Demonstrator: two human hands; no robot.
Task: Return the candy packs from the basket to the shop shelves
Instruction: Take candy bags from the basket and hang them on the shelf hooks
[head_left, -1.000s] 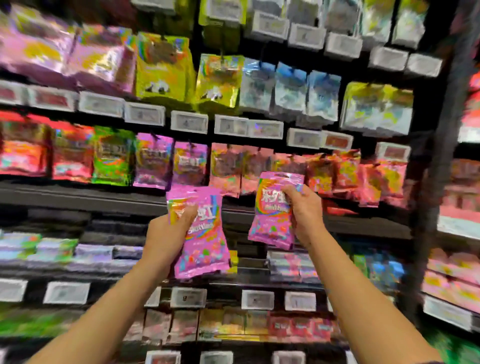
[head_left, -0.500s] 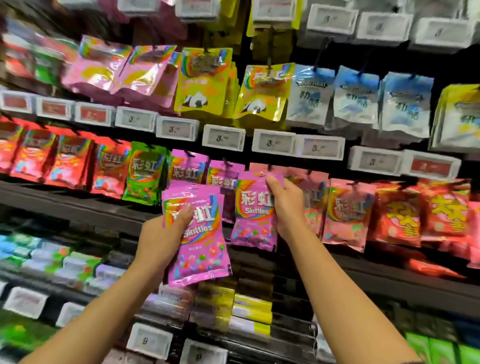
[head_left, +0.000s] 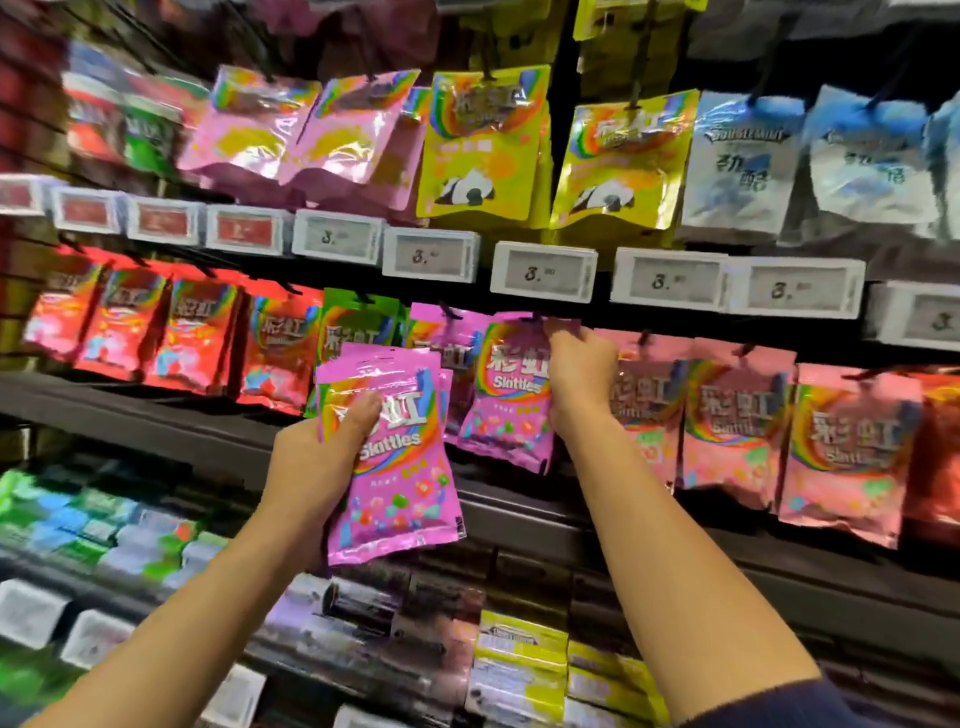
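White price tags (head_left: 430, 254) along the rail; boxed goods (head_left: 519, 660) on the lower tier.

both bare forearms reach up and forward; the left hand (head_left: 317, 462) is curled in a grip, thumb pressed across the front of what it holds; the right hand (head_left: 579, 382) is raised higher, its fingers (head_left: 582, 335) pinching at the top.

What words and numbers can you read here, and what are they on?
"Skittles" and "彩虹": purple pack in the left hand.
"Skittles" and "彩虹": purple pack in the right hand.
"彩虹": pink packs hanging to the right.
"3.": white price tags; smaller digits blurred.
Red tags and lower-shelf boxes: too blurred.
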